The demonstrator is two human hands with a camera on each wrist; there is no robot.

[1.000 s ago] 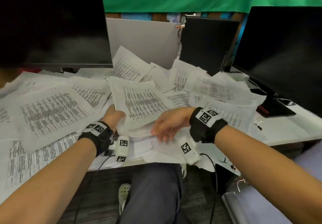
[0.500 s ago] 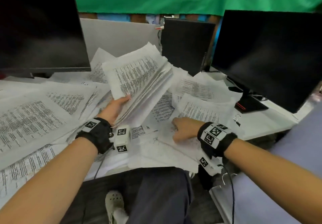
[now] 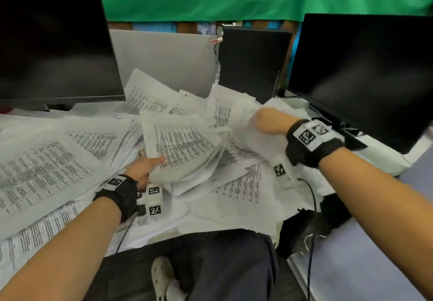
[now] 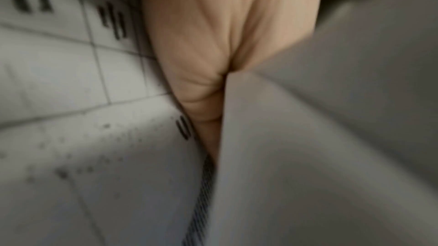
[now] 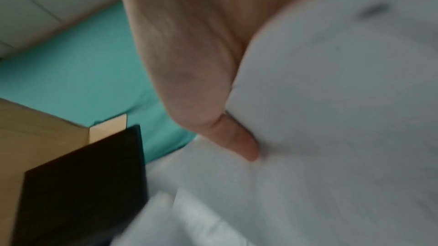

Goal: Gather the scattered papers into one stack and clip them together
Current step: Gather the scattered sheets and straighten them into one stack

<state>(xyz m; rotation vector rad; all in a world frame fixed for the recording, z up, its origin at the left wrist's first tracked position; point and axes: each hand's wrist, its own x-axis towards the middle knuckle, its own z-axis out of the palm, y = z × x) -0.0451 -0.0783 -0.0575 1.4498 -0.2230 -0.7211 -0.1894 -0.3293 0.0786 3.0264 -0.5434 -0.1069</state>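
The left hand point(image 3: 146, 168) grips the near edge of a thick sheaf of white printed sheets point(image 3: 182, 150), thumb on top and fingers hidden beneath, probably so the gathered bundle stays squared and clear of the desk litter. At about two o'clock from it, the right hand point(image 3: 269, 122) pinches a blurred loose white sheet point(image 3: 253, 136), thumb pressed into the paper in the right wrist view, seemingly to carry it to the sheaf. No tray or box shows; scattered white papers point(image 3: 56, 157) cover the white desk point(image 3: 384, 157) from nine to three o'clock, and I cannot make out a clip.
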